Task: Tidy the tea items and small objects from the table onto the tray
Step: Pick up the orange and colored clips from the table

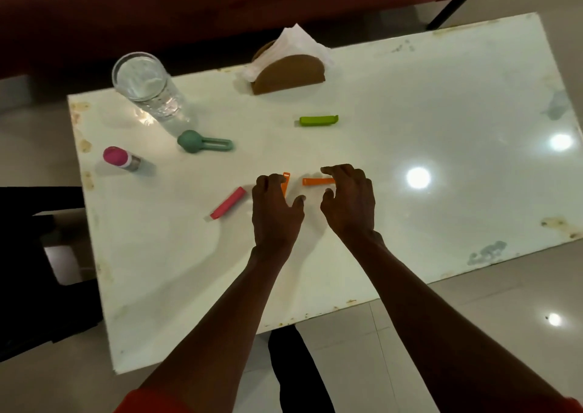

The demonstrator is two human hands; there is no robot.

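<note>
- The white table [410, 128] is glossy, with worn spots along its edges, and ceiling lights reflect on its right part.
- My left hand [276, 210] is over the middle of the table, fingers curled down over a small orange clip [286, 183]; I cannot tell if they really pinch it.
- My right hand [350, 201] is just beside, fingers bent and a little apart, the fingertips at the right end of a second orange clip [317, 181]; a firm grip I cannot see.
- A glass of water [143, 84] stands at the far left corner.
- A brown napkin holder [288, 73] with white napkins stands at the far edge.
- A teal tea infuser [202, 143] lies near the glass.
- A pink clip [227, 202] lies left of my left hand.
- A green clip [318, 120] lies beyond my hands, apart from them.
- A small bottle with pink cap [121, 158] lies near the left edge.
</note>
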